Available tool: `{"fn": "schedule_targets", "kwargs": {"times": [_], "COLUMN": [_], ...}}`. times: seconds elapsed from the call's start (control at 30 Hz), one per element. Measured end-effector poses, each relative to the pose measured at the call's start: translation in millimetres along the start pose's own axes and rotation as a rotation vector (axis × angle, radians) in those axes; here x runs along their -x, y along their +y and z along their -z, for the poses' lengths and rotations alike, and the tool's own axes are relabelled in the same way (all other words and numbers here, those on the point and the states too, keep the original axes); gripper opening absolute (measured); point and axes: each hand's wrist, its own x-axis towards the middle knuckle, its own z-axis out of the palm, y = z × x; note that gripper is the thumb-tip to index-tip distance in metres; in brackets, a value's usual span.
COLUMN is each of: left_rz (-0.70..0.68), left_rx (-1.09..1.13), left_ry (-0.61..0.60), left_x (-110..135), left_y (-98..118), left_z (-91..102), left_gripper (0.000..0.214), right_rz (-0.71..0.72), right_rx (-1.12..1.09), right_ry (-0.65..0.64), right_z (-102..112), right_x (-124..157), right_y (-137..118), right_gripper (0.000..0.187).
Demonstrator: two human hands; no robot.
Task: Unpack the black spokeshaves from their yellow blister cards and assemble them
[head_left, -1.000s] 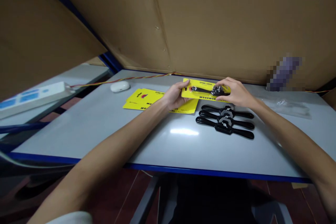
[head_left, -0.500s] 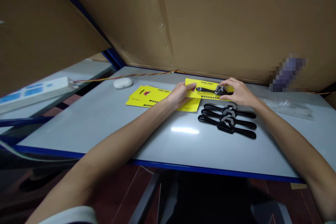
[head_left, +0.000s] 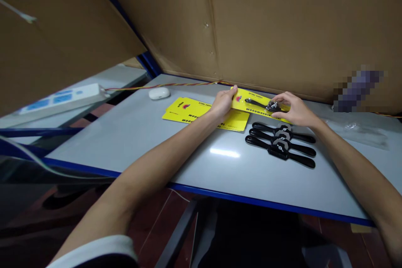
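My left hand (head_left: 222, 104) pinches the left end of a yellow "SPOKE SHAVE" card (head_left: 241, 93), its thumb at the upper corner. On that card lies a black spokeshave (head_left: 256, 102) with a silver screw part. My right hand (head_left: 297, 109) closes its fingers and thumb around the spokeshave's middle and right end, hiding part of the handle. Beneath and left of my left hand, more yellow cards (head_left: 194, 111) lie overlapped on the table. Three black spokeshaves (head_left: 281, 147) rest in a row, just in front of the held card.
A white earbud case (head_left: 159, 93) sits at the table's back left. Clear plastic bags (head_left: 358, 132) lie to the right, near a blurred purple object (head_left: 358, 91). A power strip (head_left: 64, 98) is on the left surface. Brown board (head_left: 282, 29) walls the back.
The view has turned slightly, so things appear farther right. The held card now slants down to the right, and my left thumb sits nearer its corner, uncovering the logo. Both hands keep their hold.
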Motion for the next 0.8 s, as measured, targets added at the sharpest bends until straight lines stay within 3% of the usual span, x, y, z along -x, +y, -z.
{"fn": "schedule_targets", "kwargs": {"times": [0.13, 0.27, 0.33, 0.43, 0.6, 0.8], "left_rz": [-0.109, -0.246, -0.311, -0.275, -0.282, -0.255], "left_rx": [-0.113, -0.347, -0.527, -0.837, -1.08, -1.208], "left_ry": [0.09, 0.238, 0.373, 0.5, 0.579, 0.527], "left_x": [-15.0, -26.0, -28.9, -29.8, -25.5, -18.2], "left_y": [15.7, 36.0, 45.3, 56.1, 67.2, 83.2], "left_z": [17.5, 49.1, 68.2, 94.3, 113.9, 124.2], "left_gripper": [0.028, 0.024, 0.023, 0.023, 0.028, 0.037], "right_rz": [-0.017, -0.042, -0.066, -0.125, -0.163, -0.137], "right_rx": [0.01, 0.012, 0.038, 0.063, 0.059, 0.231], "right_ry": [0.031, 0.011, -0.015, -0.084, -0.157, -0.162], "right_z": [1.7, 2.6, 2.2, 2.0, 12.9, 57.0], "right_x": [-0.5, 2.2, 4.1, 6.5, 5.1, 1.5], "right_y": [1.3, 1.4, 2.5, 5.8, 2.4, -25.2], "right_gripper": [0.046, 0.043, 0.044, 0.047, 0.05, 0.049]}}
